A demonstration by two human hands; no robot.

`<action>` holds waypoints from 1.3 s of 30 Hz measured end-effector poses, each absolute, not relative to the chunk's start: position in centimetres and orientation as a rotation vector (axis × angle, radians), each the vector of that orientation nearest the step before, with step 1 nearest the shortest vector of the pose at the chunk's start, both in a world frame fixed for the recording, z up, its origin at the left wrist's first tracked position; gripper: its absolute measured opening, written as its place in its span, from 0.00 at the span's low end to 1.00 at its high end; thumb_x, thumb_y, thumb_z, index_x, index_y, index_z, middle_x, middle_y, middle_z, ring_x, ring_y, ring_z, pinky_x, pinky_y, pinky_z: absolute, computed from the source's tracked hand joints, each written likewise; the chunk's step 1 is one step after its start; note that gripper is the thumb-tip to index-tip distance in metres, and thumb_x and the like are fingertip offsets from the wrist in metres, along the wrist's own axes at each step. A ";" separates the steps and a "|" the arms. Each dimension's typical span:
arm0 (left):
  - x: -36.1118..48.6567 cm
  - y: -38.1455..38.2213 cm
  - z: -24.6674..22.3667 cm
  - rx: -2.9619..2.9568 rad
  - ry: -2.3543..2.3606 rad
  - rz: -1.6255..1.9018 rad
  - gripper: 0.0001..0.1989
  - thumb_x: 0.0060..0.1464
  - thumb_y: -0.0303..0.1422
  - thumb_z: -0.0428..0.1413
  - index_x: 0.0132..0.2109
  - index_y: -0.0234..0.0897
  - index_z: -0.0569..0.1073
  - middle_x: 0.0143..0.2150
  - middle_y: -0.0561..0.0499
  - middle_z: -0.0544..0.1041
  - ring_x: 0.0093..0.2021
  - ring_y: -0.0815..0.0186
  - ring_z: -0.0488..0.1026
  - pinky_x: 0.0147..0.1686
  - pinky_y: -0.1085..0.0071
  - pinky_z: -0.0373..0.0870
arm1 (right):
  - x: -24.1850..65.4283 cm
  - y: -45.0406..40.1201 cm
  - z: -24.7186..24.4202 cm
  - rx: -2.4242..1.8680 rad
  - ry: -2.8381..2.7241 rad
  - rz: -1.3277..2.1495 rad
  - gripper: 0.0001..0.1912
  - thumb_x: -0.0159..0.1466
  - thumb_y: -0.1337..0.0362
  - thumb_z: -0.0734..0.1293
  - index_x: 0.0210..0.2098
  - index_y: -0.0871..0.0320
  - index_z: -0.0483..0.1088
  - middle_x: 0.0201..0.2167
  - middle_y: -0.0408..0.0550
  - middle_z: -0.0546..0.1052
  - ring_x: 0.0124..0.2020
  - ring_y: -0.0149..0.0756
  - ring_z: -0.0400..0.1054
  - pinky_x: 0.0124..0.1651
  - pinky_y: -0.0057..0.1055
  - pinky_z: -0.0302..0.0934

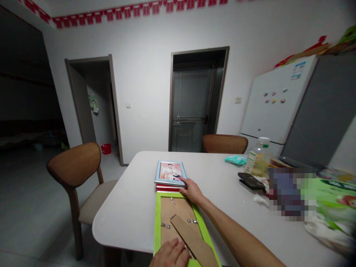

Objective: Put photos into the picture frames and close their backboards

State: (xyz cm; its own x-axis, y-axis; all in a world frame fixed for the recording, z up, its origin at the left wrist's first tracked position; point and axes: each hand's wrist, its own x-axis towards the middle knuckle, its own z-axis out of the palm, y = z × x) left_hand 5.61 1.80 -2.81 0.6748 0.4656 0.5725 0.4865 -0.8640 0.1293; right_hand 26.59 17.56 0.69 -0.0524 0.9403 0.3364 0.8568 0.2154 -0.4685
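Observation:
A picture frame with a light-green border [158, 222] lies back side up in front of me, its brown backing board, metal clips and fold-out stand [189, 233] showing. My left hand [171, 254] rests on the board beside the stand, fingers laid on it; the rest is cut off by the lower picture edge. Just beyond is a small stack: a blue picture frame [157, 172] with a photo facing up, over a red one [164, 188]. My right hand [192, 190] pinches the blue frame's near right corner, one finger on top and another at the front edge.
The white table [125, 207] has a rounded left corner. At its right stand a clear bottle [260, 157], a black wallet-like item [250, 181], a turquoise packet [236, 160] and a green plastic pack [330, 196]. Wooden chairs [76, 163] stand at the left and far side.

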 end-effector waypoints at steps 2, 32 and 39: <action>5.7 1.7 -2.6 -2.887 -0.838 -0.949 0.21 0.50 0.26 0.50 0.51 0.48 0.62 0.46 0.49 0.72 0.45 0.59 0.69 0.43 0.70 0.67 | 26.3 17.7 0.9 -1.670 -1.910 0.181 0.28 0.48 0.64 0.63 0.50 0.58 0.61 0.40 0.49 0.67 0.40 0.34 0.63 0.45 0.28 0.54; 3.1 4.9 -0.8 -2.861 -1.990 -0.973 0.34 0.40 0.36 0.52 0.55 0.28 0.56 0.61 0.44 0.49 0.58 0.62 0.49 0.55 0.73 0.46 | 25.0 6.1 -0.3 -1.797 -1.954 0.078 0.15 0.53 0.70 0.55 0.31 0.60 0.72 0.36 0.52 0.71 0.37 0.34 0.64 0.41 0.25 0.55; 3.2 5.1 -1.2 -2.851 -1.952 -0.974 0.29 0.43 0.33 0.48 0.54 0.27 0.58 0.60 0.44 0.50 0.58 0.64 0.50 0.55 0.74 0.45 | 22.6 5.2 1.2 -1.694 -1.986 0.005 0.15 0.55 0.65 0.57 0.39 0.60 0.70 0.42 0.53 0.69 0.45 0.38 0.59 0.48 0.30 0.50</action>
